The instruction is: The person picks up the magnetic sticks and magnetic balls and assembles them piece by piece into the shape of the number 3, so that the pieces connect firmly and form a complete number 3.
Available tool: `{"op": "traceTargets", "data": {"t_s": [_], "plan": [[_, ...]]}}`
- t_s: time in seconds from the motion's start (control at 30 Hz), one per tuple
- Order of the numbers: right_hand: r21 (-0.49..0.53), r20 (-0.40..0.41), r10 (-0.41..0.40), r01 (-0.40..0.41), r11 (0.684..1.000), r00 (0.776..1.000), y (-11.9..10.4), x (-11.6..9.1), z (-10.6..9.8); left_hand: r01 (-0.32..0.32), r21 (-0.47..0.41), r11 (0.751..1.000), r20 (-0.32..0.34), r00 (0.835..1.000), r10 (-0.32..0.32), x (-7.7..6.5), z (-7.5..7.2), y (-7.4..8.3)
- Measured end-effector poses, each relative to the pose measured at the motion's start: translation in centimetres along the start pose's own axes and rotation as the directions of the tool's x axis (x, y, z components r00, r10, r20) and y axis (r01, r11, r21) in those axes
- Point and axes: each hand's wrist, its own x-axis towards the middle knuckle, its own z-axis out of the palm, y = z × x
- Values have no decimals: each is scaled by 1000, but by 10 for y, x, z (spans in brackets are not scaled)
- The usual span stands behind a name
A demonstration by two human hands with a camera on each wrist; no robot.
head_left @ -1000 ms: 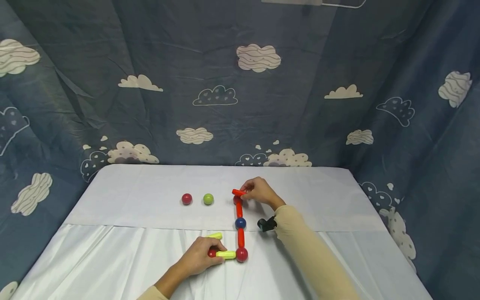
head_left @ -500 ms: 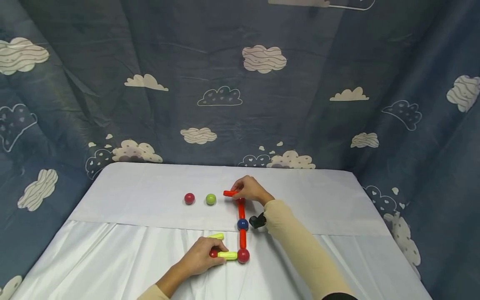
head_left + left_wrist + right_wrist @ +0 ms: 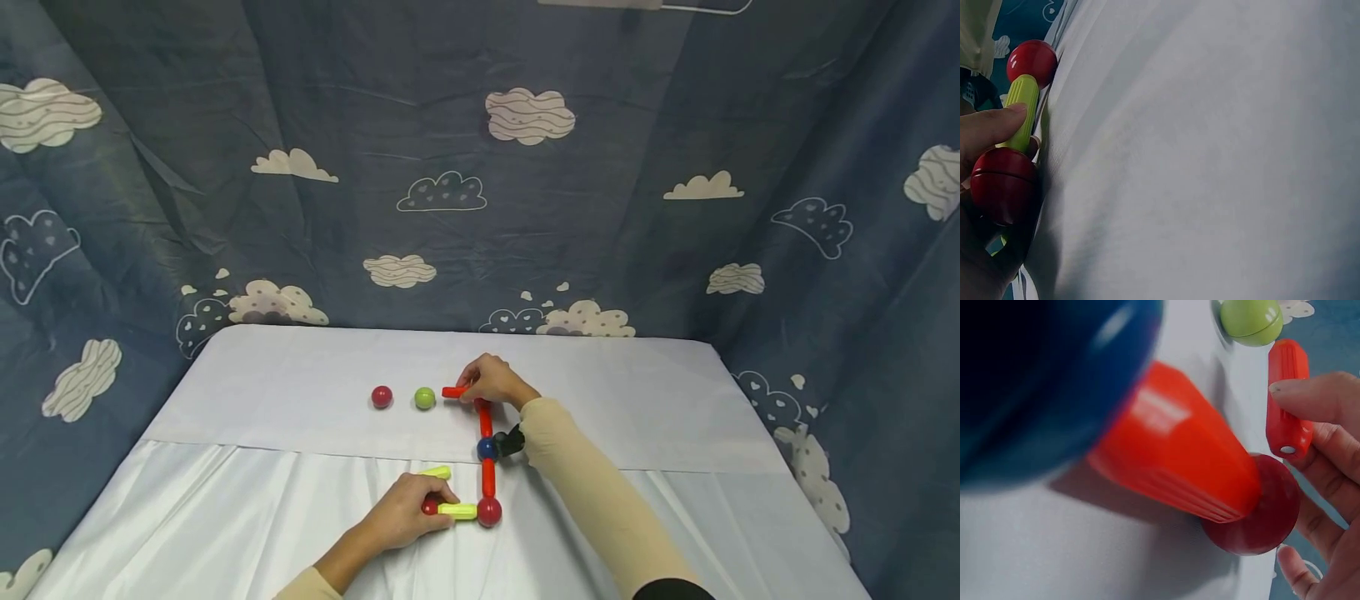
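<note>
My left hand (image 3: 405,510) pinches a ridged yellow-green rod (image 3: 1021,109), which has a red ball (image 3: 1032,62) at its far end and a second red ball (image 3: 1004,185) at the near end. From the far-end ball a line of red rods (image 3: 488,479) runs away from me through a blue ball (image 3: 487,448) to another red ball (image 3: 1279,509). My right hand (image 3: 491,380) holds a loose red rod (image 3: 1286,394) between thumb and fingers, close over that last ball. A small white disc shows at the rod's end.
Left of the right hand sit a green ball (image 3: 424,398) and a separate red ball (image 3: 381,397). Another yellow-green rod (image 3: 437,472) lies just beyond the left hand. A white cloth (image 3: 262,383) covers the table, and a dark cloud-print curtain (image 3: 442,108) hangs behind.
My right hand has moved left with the red rod, whose free end now points toward the green ball. The left hand keeps its grip, nearly still.
</note>
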Motion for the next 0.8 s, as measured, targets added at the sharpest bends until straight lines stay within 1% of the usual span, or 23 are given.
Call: {"op": "traceTargets", "data": {"t_s": [0.13, 0.5, 0.63, 0.8], "plan": [[-21, 5, -1, 2, 1000, 1000, 1, 0, 1, 5, 4, 1000, -4, 1000, -5, 0, 0, 0], [9, 39, 3, -3, 1000, 999, 3, 0, 3, -21, 14, 1000, -15, 1000, 21, 0, 1, 0], [8, 39, 24, -24, 1000, 999, 3, -1, 3, -25, 17, 1000, -20, 999, 25, 0, 1, 1], [17, 34, 21, -22, 1000, 999, 3, -2, 4, -8, 19, 1000, -17, 1000, 8, -1, 1, 1]]}}
